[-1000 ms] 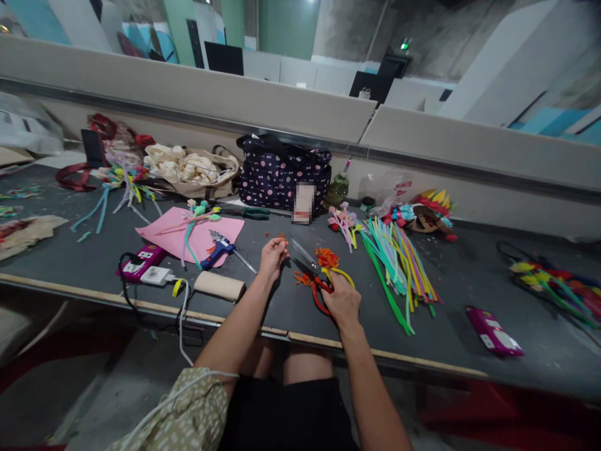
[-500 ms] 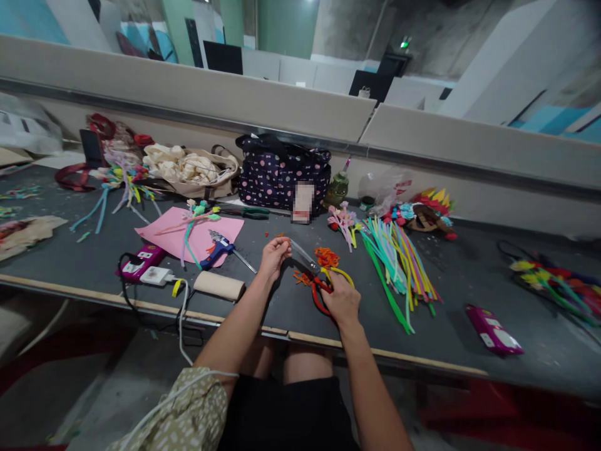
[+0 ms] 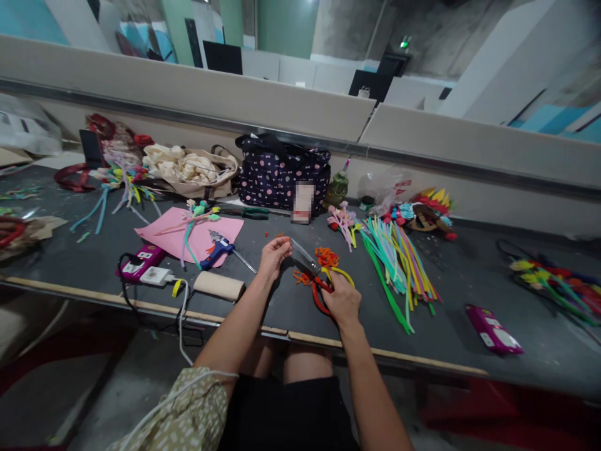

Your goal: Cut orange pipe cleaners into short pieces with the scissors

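Observation:
In the head view, my right hand [image 3: 344, 295] is wrapped round the handles of scissors [image 3: 323, 274] with one red and one yellow grip. The scissors' blades point up and to the left, toward my left hand [image 3: 275, 257]. Thumb and fingers of my left hand are pinched together by the blade tips; what they hold is too small to make out. Short orange fuzzy cuttings [image 3: 327, 257] lie in a heap beside the blades, with more under them.
Pipe cleaners [image 3: 399, 263] lie in a bundle on the right. To the left are a glue gun [image 3: 217, 248], pink paper [image 3: 162, 228], a cardboard roll [image 3: 218, 285] and a purple power strip [image 3: 143, 262]. A dark patterned bag [image 3: 282, 172] stands behind. Another purple block [image 3: 494, 330] sits at right.
Both hands and the scissors have hardly moved. At the far left edge, the beige and red item has shifted, and a red ring shape now shows there.

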